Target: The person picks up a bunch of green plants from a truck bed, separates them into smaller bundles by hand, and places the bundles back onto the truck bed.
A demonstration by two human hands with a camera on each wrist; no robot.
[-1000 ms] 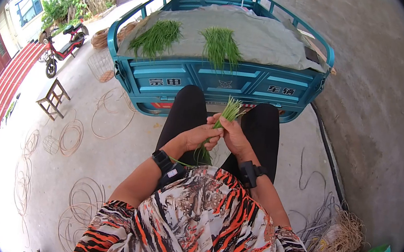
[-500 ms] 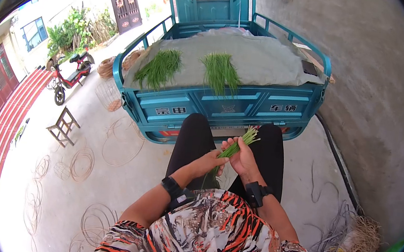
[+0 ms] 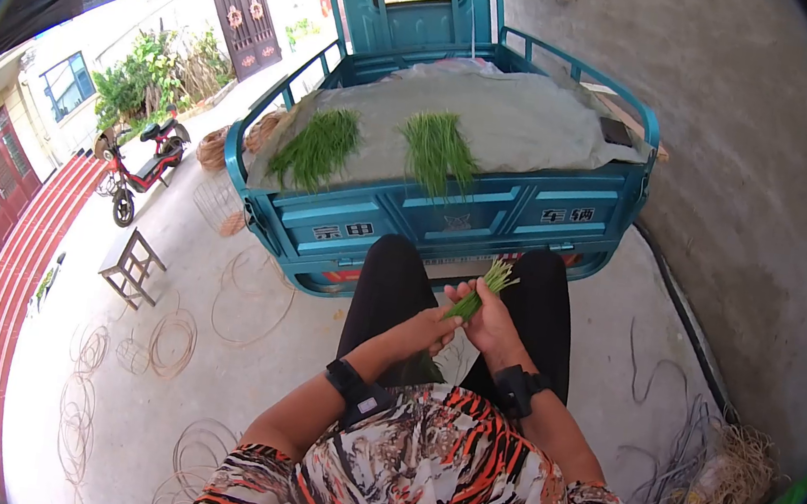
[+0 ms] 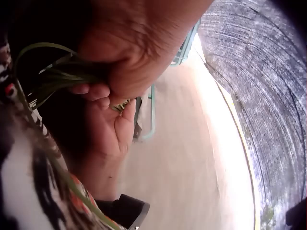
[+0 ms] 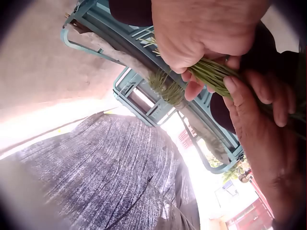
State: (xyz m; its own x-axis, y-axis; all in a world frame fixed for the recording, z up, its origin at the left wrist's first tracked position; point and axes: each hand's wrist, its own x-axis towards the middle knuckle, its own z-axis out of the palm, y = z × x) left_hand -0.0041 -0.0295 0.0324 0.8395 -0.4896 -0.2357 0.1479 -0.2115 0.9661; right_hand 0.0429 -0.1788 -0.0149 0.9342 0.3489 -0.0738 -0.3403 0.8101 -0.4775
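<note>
Over the lap, both hands hold one bunch of green chives (image 3: 466, 306), its pale cut ends up and tilted right. My right hand (image 3: 492, 325) grips it just below those ends. My left hand (image 3: 426, 332) holds the leafy part lower down, its thumb (image 5: 235, 88) lying along the stems in the right wrist view. Loose leaves (image 4: 67, 76) trail from under the left hand in the left wrist view. Two more chive bunches, a left one (image 3: 321, 146) and a right one (image 3: 436, 150), lie on a grey sheet (image 3: 531, 117) ahead.
The sheet covers the bed of a teal cargo tricycle (image 3: 366, 232) just beyond the knees. A wooden stool (image 3: 131, 269) and wire hoops (image 3: 172, 345) are on the floor at left. A heap of dry strands (image 3: 728, 483) lies at right, near a wall (image 3: 753, 194).
The head view has tilted up, so the tricycle and hands sit lower in it. The bunch leans further right, and the left hand has shifted slightly along it. Both hands keep their hold.
</note>
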